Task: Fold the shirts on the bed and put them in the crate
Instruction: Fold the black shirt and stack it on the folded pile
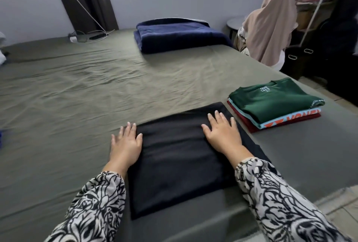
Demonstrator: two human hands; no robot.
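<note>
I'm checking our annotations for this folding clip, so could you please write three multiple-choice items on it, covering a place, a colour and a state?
1. Where is the stack of folded shirts relative to the black shirt?
A. To its right
B. To its left
C. On top of it

2. What colour is the stack's top shirt?
A. Yellow
B. Green
C. White

3. How does the right hand lie?
A. Clenched in a fist
B. Raised off the bed
C. Flat on the black shirt

Answers: 1 A, the stack lies toward the bed's right edge; 2 B, green fabric on top; 3 C, fingers straight on the cloth.
</note>
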